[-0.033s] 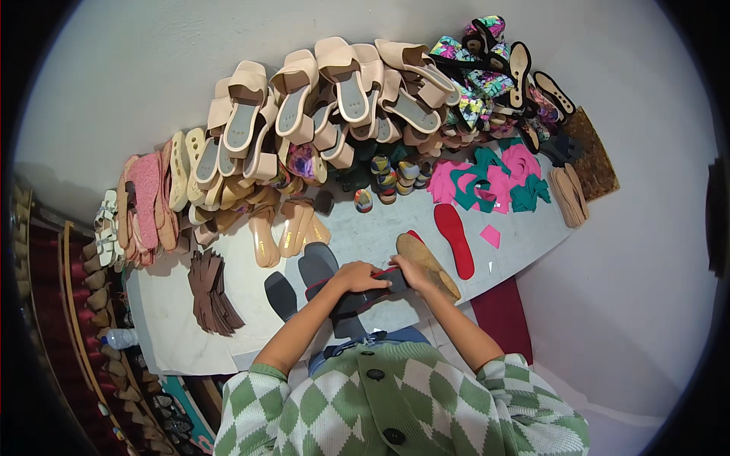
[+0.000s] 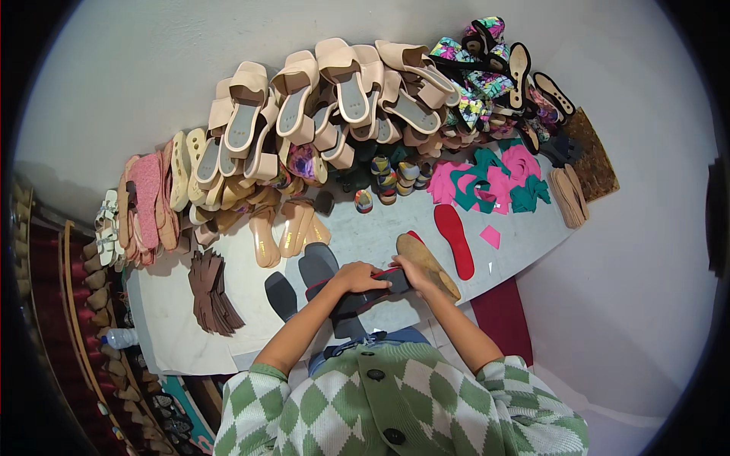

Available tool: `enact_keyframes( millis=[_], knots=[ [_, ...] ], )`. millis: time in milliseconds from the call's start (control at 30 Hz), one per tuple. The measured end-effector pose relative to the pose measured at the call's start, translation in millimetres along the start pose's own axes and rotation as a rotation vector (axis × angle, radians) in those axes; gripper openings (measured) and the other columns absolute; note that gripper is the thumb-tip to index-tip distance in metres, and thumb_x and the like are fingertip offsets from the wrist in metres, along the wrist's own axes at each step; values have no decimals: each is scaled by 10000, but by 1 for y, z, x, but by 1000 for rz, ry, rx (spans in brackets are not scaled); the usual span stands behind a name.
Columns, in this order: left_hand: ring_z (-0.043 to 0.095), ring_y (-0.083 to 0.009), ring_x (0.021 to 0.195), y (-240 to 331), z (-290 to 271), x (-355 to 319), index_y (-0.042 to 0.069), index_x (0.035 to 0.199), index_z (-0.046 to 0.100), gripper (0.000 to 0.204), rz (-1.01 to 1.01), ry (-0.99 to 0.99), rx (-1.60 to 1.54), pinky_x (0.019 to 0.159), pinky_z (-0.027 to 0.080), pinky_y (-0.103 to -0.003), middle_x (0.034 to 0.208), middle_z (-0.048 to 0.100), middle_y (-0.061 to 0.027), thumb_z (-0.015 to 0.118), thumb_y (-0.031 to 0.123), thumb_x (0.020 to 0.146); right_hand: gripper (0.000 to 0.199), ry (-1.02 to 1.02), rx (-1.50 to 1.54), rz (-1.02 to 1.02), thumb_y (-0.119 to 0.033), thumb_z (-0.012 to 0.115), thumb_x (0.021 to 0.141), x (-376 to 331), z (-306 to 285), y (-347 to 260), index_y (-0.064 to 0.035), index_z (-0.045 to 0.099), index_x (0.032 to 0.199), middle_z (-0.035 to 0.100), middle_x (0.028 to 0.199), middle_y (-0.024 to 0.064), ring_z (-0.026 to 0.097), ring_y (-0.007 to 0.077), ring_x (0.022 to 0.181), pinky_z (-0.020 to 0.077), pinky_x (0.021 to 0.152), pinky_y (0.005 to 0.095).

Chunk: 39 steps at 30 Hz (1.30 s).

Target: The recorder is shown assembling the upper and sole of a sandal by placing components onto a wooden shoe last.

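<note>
Low over the table's near edge, both hands grip a dark shoe sole (image 2: pixel 398 281) with a red edge. My left hand (image 2: pixel 360 277) lies across its middle, fingers wrapped over the top. At the sole's right end, my right hand (image 2: pixel 411 275) pinches it with the thumb on top. A tan, foot-shaped wooden piece (image 2: pixel 430 267) lies just beyond my right hand, over a red piece that is mostly hidden. Under and left of the held sole are grey soles (image 2: pixel 318 262), partly covered by my left forearm. Another grey sole (image 2: pixel 280 296) rests farther left.
Beige heeled sandals (image 2: pixel 350 83) are piled along the wall, with patterned ones (image 2: pixel 487 83) at the right. Pink and green scraps (image 2: pixel 494 178), a red insole (image 2: pixel 455 242) and brown strips (image 2: pixel 213 292) lie on the table (image 2: pixel 167 319). A shelf of shoe forms (image 2: pixel 97 300) stands left.
</note>
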<state>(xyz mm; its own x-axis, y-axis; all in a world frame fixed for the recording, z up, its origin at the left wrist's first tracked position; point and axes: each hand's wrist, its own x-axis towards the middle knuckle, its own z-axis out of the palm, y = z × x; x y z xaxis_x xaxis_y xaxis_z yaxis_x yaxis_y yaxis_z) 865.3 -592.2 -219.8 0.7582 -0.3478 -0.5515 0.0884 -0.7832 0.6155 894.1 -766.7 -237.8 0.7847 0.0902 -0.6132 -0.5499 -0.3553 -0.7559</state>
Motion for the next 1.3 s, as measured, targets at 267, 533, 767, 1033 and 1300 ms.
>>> enact_keyframes(
  millis=[267, 533, 767, 1033, 1300],
  knots=[
    [595, -307, 888, 2, 0, 6, 150, 1066, 631, 692, 6, -11, 25, 769, 452, -380, 948, 636, -144, 516, 686, 644, 512, 239, -185, -127, -457, 434, 786, 8, 11, 27, 13, 634, 770, 611, 804, 233, 593, 348, 801, 426, 719, 403],
    [588, -288, 943, 2, 2, -2, 145, 1065, 632, 721, -7, 1, 29, 794, 451, -372, 994, 633, -122, 501, 711, 638, 526, 255, -275, 30, -460, 428, 761, 2, 16, 16, -2, 647, 898, 592, 961, 257, 543, 380, 985, 382, 873, 402],
    [584, -283, 966, -21, -5, -42, 97, 1162, 558, 788, -15, 269, 20, 828, 448, -346, 1037, 621, -124, 544, 683, 636, 587, 264, -215, 61, -457, 437, 759, 8, 14, 24, 73, 612, 940, 557, 1016, 303, 520, 387, 1030, 368, 900, 400],
    [602, -272, 905, -97, 15, -112, 54, 1184, 514, 852, -490, 150, -531, 686, 504, -339, 983, 603, -176, 533, 711, 642, 564, 267, -147, 36, -419, 444, 756, 19, 16, 31, 79, 600, 971, 539, 1071, 297, 490, 380, 1080, 358, 915, 394],
    [625, -223, 843, -89, 47, -119, 37, 1185, 461, 603, -319, 185, -1121, 682, 529, -327, 1014, 594, -123, 526, 514, 821, 522, 327, -154, 11, -374, 461, 755, -2, 16, 23, 97, 599, 933, 556, 1017, 308, 521, 385, 1026, 378, 884, 399]
  ],
)
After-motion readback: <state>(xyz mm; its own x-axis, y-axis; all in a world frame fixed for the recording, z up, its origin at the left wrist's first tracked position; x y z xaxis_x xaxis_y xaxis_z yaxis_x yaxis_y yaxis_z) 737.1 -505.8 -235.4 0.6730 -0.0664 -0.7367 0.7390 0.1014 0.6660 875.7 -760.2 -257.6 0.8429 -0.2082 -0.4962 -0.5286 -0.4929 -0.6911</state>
